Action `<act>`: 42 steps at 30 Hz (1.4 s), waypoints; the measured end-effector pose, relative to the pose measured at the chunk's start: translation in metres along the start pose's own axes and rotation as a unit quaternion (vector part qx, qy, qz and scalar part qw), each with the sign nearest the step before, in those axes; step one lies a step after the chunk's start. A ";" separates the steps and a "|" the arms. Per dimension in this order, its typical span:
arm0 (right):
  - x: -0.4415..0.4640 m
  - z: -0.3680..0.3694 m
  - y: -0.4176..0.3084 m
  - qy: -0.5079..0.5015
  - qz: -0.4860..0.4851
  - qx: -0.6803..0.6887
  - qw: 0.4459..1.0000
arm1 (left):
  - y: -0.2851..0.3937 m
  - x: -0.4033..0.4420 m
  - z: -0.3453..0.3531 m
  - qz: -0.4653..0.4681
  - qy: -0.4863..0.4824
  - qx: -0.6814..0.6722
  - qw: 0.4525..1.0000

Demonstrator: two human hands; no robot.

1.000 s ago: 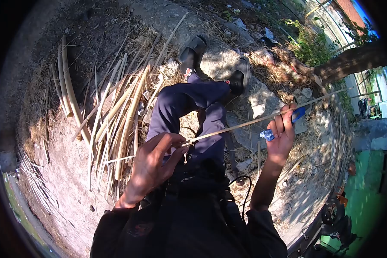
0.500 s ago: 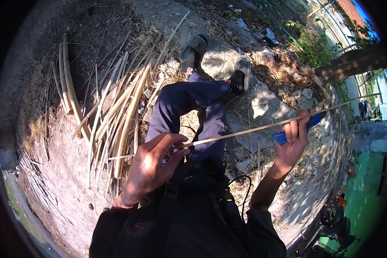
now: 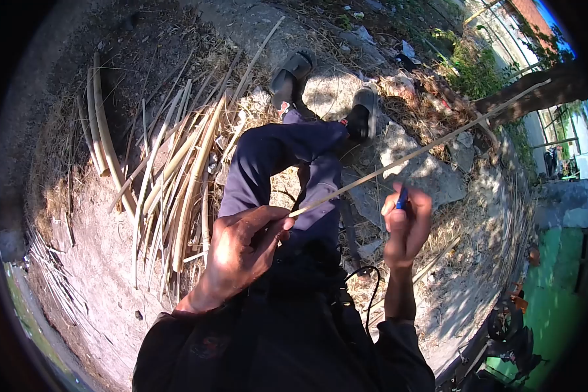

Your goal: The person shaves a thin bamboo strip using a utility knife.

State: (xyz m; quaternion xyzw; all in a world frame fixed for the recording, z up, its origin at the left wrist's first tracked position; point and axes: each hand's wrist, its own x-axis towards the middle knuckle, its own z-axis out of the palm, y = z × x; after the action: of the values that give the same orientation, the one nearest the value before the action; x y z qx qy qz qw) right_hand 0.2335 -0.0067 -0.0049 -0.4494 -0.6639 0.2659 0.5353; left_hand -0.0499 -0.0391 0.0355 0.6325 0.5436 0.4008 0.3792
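My left hand (image 3: 240, 249) pinching, thumb and forefinger closing in at tips, back of hand catching loads of sun. Left wrist (image 3: 199, 297) angling in from lower left. My right hand (image 3: 408, 225) floating well apart from left one, fingers curling into grip, looking kinda blurry. Right forearm (image 3: 400, 294) pointing pretty much straight ahead, elbow bending near my side. Legs (image 3: 258, 153) crossing at shins out front, both knees bending.

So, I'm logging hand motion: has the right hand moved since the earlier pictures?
Yes: the right hand has moved leftward and lower in the picture, farther from the tree trunk.
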 end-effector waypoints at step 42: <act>0.028 0.005 -0.026 -0.008 -0.214 -0.194 0.957 | 0.005 -0.016 0.003 0.030 -0.015 -0.086 0.996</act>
State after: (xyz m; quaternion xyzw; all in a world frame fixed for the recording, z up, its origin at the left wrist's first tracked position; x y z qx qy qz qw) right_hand 0.2196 0.0071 0.0289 -0.3902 -0.7874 0.0147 0.4769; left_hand -0.0460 -0.0558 0.0375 0.6194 0.4826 0.4477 0.4278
